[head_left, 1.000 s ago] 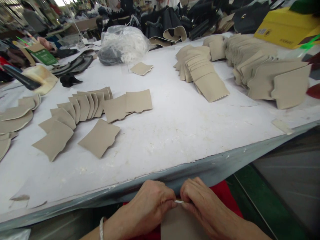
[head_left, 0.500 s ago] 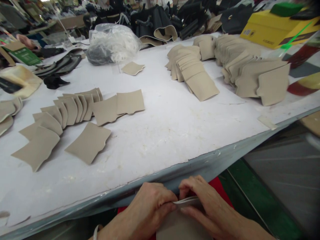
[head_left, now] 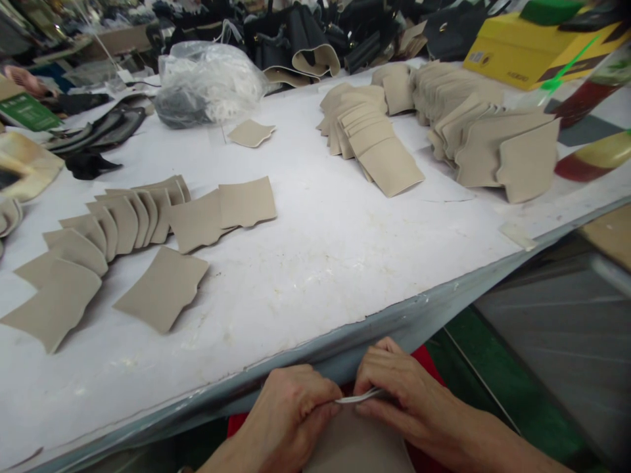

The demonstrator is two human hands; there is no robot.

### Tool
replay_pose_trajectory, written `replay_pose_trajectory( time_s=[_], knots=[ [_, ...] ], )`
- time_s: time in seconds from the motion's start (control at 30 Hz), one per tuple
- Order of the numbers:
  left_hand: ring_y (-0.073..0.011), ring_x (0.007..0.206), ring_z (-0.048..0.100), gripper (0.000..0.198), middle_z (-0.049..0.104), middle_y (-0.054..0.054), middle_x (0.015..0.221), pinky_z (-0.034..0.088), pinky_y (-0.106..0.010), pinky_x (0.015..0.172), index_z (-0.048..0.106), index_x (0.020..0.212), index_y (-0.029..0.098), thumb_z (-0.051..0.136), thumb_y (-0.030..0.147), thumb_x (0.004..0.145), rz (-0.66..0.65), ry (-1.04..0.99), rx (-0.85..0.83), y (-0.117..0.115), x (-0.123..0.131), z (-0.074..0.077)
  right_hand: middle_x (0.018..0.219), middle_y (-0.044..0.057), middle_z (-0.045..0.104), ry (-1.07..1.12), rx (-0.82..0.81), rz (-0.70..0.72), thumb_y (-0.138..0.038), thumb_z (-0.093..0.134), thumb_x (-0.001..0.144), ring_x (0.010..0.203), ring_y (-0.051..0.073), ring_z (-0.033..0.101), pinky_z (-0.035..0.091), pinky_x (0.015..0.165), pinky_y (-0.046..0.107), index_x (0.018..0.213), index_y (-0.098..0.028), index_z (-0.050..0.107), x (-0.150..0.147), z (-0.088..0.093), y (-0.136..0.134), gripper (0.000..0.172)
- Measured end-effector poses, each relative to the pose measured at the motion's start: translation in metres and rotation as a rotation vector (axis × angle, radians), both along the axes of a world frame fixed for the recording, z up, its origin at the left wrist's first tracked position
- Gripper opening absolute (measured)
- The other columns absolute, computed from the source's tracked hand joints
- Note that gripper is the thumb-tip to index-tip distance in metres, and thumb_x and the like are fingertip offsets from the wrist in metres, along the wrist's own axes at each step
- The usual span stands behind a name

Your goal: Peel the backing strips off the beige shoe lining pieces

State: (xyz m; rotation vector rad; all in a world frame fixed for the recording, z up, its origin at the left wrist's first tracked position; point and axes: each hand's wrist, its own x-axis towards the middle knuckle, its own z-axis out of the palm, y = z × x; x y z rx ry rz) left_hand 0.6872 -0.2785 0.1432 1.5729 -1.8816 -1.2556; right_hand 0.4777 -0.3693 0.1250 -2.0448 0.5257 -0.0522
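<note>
At the bottom of the head view, below the table's front edge, a beige piece point(head_left: 357, 443) with pale layered edges lies between both hands. My left hand point(head_left: 296, 407) pinches its upper edge from the left, thumb beneath and fingers curled on top. From the right, my right hand point(head_left: 407, 394) grips the same edge between thumb and bent fingers. A short stretch of the edge shows between the two hands. The lower part of the piece runs out of the frame.
Fanned beige pieces point(head_left: 125, 220) lie at the table's left, one single piece point(head_left: 162, 289) nearer. More stacks point(head_left: 379, 144) sit at the right, by a yellow box point(head_left: 517, 49). A plastic bag point(head_left: 211, 85) and black bags point(head_left: 315, 39) are at the back.
The table and its contents have shifted slightly left in view. The fingers of my right hand have closed down further on the piece's edge; both hands still grip it.
</note>
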Motion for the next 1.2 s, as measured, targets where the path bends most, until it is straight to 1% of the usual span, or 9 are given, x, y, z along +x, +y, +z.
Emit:
replay_pose_trajectory(
  time_s=[0.23, 0.33, 0.4, 0.5, 0.7, 0.9, 1.03, 1.13, 1.2],
  knots=[
    [-0.0145, 0.076, 0.061, 0.020, 0.067, -0.001, 0.076, 0.037, -0.022, 0.067, 0.069, 0.081, 0.019, 0.052, 0.015, 0.091, 0.026, -0.029, 0.093, -0.004, 0.002, 0.000, 0.084, -0.002, 0.060, 0.014, 0.074, -0.056, -0.032, 0.057, 0.097, 0.087, 0.017, 0.056, 0.034, 0.092, 0.037, 0.086, -0.022, 0.060, -0.016, -0.008, -0.005, 0.015],
    [-0.0162, 0.079, 0.062, 0.015, 0.070, -0.001, 0.082, 0.038, -0.024, 0.068, 0.070, 0.090, 0.021, 0.056, 0.016, 0.089, -0.005, -0.093, 0.131, -0.010, -0.004, 0.000, 0.083, -0.001, 0.062, -0.008, 0.078, -0.064, -0.033, 0.057, 0.097, 0.085, 0.018, 0.057, 0.037, 0.087, 0.037, 0.085, -0.021, 0.062, -0.013, -0.009, -0.004, 0.018],
    [-0.0171, 0.077, 0.063, 0.014, 0.071, -0.001, 0.082, 0.037, -0.025, 0.067, 0.070, 0.090, 0.021, 0.057, 0.018, 0.089, -0.056, -0.133, 0.124, -0.013, -0.009, -0.001, 0.082, 0.000, 0.063, -0.023, 0.066, -0.064, -0.034, 0.055, 0.098, 0.083, 0.018, 0.057, 0.038, 0.084, 0.036, 0.085, -0.020, 0.062, -0.011, -0.009, -0.004, 0.020],
    [-0.0162, 0.070, 0.062, 0.022, 0.069, -0.002, 0.074, 0.035, -0.025, 0.063, 0.068, 0.078, 0.018, 0.052, 0.021, 0.092, -0.104, -0.143, 0.086, -0.015, -0.016, -0.005, 0.079, 0.000, 0.064, -0.051, 0.047, -0.072, -0.039, 0.053, 0.098, 0.079, 0.017, 0.058, 0.040, 0.078, 0.033, 0.083, -0.020, 0.064, -0.011, -0.008, -0.004, 0.027],
    [-0.0161, 0.070, 0.063, 0.027, 0.069, -0.003, 0.073, 0.036, -0.024, 0.063, 0.070, 0.081, 0.018, 0.047, 0.022, 0.094, -0.055, -0.042, 0.035, -0.013, -0.017, -0.007, 0.077, 0.002, 0.065, -0.093, 0.090, -0.146, -0.048, 0.052, 0.098, 0.075, 0.016, 0.059, 0.041, 0.068, 0.028, 0.083, -0.019, 0.070, -0.022, -0.004, -0.009, 0.037],
    [-0.0155, 0.065, 0.061, 0.032, 0.067, -0.004, 0.068, 0.035, -0.024, 0.060, 0.068, 0.074, 0.016, 0.045, 0.024, 0.095, -0.042, -0.063, 0.022, -0.013, -0.020, -0.010, 0.071, 0.001, 0.059, -0.114, 0.079, -0.179, -0.051, 0.049, 0.098, 0.070, 0.015, 0.057, 0.038, 0.064, 0.027, 0.074, -0.017, 0.063, -0.022, -0.012, -0.005, 0.043],
    [-0.0155, 0.070, 0.063, 0.022, 0.071, -0.002, 0.074, 0.037, -0.023, 0.063, 0.072, 0.082, 0.019, 0.052, 0.022, 0.092, -0.004, -0.052, 0.117, -0.013, -0.017, -0.008, 0.072, 0.001, 0.059, -0.091, 0.072, -0.213, -0.048, 0.051, 0.098, 0.069, 0.015, 0.057, 0.038, 0.063, 0.027, 0.074, -0.018, 0.062, -0.023, -0.013, -0.004, 0.040],
    [-0.0163, 0.080, 0.066, 0.015, 0.073, 0.000, 0.087, 0.040, -0.021, 0.068, 0.072, 0.096, 0.021, 0.061, 0.021, 0.087, 0.066, 0.001, 0.224, -0.014, -0.009, 0.001, 0.075, 0.001, 0.061, -0.108, 0.071, -0.186, -0.042, 0.053, 0.098, 0.072, 0.015, 0.058, 0.040, 0.065, 0.027, 0.077, -0.019, 0.063, -0.027, -0.007, -0.007, 0.033],
    [-0.0157, 0.081, 0.066, 0.016, 0.073, 0.000, 0.089, 0.041, -0.021, 0.070, 0.072, 0.096, 0.021, 0.058, 0.020, 0.088, 0.094, 0.015, 0.262, -0.013, -0.004, 0.007, 0.077, 0.001, 0.062, -0.094, 0.077, -0.158, -0.038, 0.053, 0.099, 0.074, 0.015, 0.059, 0.042, 0.066, 0.027, 0.078, -0.020, 0.062, -0.030, -0.002, -0.008, 0.029]
  ],
)
